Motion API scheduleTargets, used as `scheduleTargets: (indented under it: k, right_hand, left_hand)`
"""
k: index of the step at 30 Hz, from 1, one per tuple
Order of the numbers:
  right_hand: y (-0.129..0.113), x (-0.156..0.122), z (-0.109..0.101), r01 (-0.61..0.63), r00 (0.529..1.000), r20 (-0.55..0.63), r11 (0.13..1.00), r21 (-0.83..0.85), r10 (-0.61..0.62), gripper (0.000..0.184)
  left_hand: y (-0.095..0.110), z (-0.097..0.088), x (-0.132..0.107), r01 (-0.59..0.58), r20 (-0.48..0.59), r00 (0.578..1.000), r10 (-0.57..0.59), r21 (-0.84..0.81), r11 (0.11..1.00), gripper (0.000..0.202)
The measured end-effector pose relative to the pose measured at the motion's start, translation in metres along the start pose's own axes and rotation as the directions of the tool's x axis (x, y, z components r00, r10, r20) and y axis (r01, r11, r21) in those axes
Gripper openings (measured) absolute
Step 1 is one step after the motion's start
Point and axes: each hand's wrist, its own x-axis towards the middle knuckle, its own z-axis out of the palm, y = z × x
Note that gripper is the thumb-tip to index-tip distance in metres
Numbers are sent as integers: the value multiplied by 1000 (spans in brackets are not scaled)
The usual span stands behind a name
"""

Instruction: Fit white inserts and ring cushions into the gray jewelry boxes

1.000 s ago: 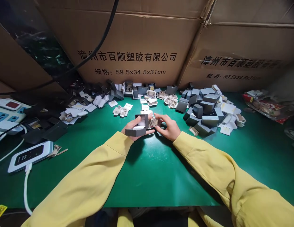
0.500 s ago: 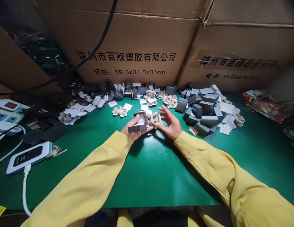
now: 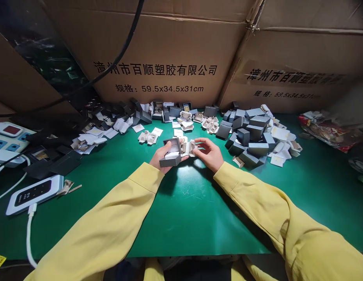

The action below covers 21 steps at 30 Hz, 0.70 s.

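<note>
Insert (image 3: 189,147) back beside left hand (image 3: 161,155)

A green work mat (image 3: 184,210) covers the table. At the back stand two large brown cardboard cartons (image 3: 169,50) with black printed characters, the right one (image 3: 301,58) is leaning against the left one. A thick black cable (image 3: 123,47) hangs across the left carton. In front of the right carton lies a heap of closed grey small boxes (image 3: 251,132) mixed with white paper cards (image 3: 282,134). Near the middle of the back there are beige cardboard inserts (image 3: 210,124) and some open boxes. On the left side lies a pile of dark flat box parts (image 3: 111,115) and white cards. Far left there is a white power strip (image 3: 6,136) and a white device with dark screen (image 3: 33,194), connected with a white cable (image 3: 27,238). On the right edge lies a crumpled colourful plastic wrapper (image 3: 330,130).
</note>
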Motion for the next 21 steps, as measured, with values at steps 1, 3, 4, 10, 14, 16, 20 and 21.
scheduleTargets:
  k: [1,3,4,10,14,16,20,21]
  right_hand:
    - [1,0,1,-9,1000,-5,1000,10,9,37]
    - [3,0,1,-18,1000,-7,1000,16,18,37]
    - [3,-1,2,-16,1000,-2,1000,9,16,36]
    - [-4,0,-3,265,964,87,919,-292,-250,30]
    - [-10,2,-9,511,855,220,690,-512,-470,15]
    - [-11,2,-11,522,845,221,665,-534,-486,10]
    - [-15,3,-8,282,926,-91,832,-478,-367,17]
    - [-17,3,-6,182,944,-184,899,-399,-273,19]
  left_hand:
    - [0,0,0,-5,1,1000,5,3,1000,36]
    - [0,0,1,-12,-2,1000,12,4,1000,35]
    - [0,1,1,-15,-6,1000,15,0,1000,35]
    - [1,3,0,-14,-36,999,12,-55,998,36]
    - [2,0,1,-5,-38,999,3,-59,998,37]
    - [2,-1,1,-19,-56,998,16,-48,999,36]
    - [1,-3,3,-66,-102,993,64,-16,998,35]
    - [1,-3,3,-82,-115,990,80,-8,997,34]
